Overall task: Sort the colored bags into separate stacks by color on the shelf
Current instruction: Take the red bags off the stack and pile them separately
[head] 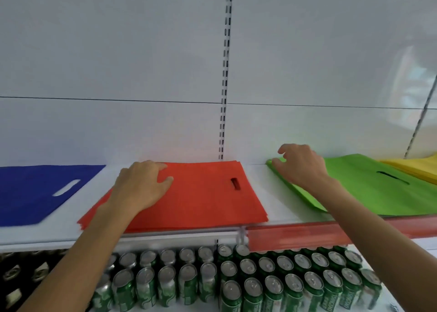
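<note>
While left hand [142,184] lies flat, fingers straight, on stack of flat red-orange fabric bags [208,198] mid white shelf [257,193], right hand [300,165] sits at far left corner of green fabric bag stack [369,188], fingers curled; pinching or only touching, cannot tell. Dark blue fabric bag [30,193] far left. Yellow fabric bag stack [416,167] far right, just beside green. Green drink cans [272,285] below.
</note>
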`<action>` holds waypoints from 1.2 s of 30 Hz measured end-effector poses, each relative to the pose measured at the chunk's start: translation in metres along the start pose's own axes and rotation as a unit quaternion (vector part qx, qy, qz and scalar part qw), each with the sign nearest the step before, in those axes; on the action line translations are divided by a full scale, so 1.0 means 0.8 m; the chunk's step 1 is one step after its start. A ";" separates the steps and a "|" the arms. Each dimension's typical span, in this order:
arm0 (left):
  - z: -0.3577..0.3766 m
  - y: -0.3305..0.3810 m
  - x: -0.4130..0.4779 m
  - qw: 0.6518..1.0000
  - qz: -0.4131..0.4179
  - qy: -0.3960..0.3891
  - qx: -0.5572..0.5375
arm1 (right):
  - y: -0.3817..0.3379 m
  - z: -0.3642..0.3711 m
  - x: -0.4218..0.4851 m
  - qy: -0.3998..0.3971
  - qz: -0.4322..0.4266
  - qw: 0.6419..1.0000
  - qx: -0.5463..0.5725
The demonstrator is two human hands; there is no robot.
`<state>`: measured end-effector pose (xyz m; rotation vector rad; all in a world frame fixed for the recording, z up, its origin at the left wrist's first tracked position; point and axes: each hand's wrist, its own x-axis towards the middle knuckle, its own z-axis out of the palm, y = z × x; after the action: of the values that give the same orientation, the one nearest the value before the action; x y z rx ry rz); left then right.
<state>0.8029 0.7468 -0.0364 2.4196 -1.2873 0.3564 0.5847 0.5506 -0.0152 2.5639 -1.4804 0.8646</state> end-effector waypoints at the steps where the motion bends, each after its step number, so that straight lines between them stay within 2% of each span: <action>1: 0.002 0.021 0.000 1.000 0.011 0.000 -0.004 | 0.018 -0.007 0.002 0.002 0.008 1.000 0.002; 7: 0.032 0.174 -0.007 0.998 0.065 -0.001 -0.023 | 0.174 -0.046 0.002 0.012 0.047 0.999 -0.012; 12: 0.065 0.327 -0.028 0.997 0.051 0.028 -0.050 | 0.336 -0.089 0.005 0.026 0.034 0.999 -0.020; 17: 0.088 0.484 -0.045 0.997 0.045 0.024 -0.056 | 0.472 -0.127 0.010 0.020 0.023 0.999 -0.018; 23: 0.115 0.637 -0.033 0.996 0.065 0.005 -0.057 | 0.593 -0.155 0.036 0.029 0.013 0.999 -0.019; 36: 0.213 0.925 0.032 0.986 0.144 -0.004 -0.087 | 0.846 -0.152 0.120 0.024 0.032 0.999 -0.017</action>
<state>0.2075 0.2751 -0.0258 2.0974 -1.6055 0.2972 0.0177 0.1501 -0.0150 2.4665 -1.5570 0.8934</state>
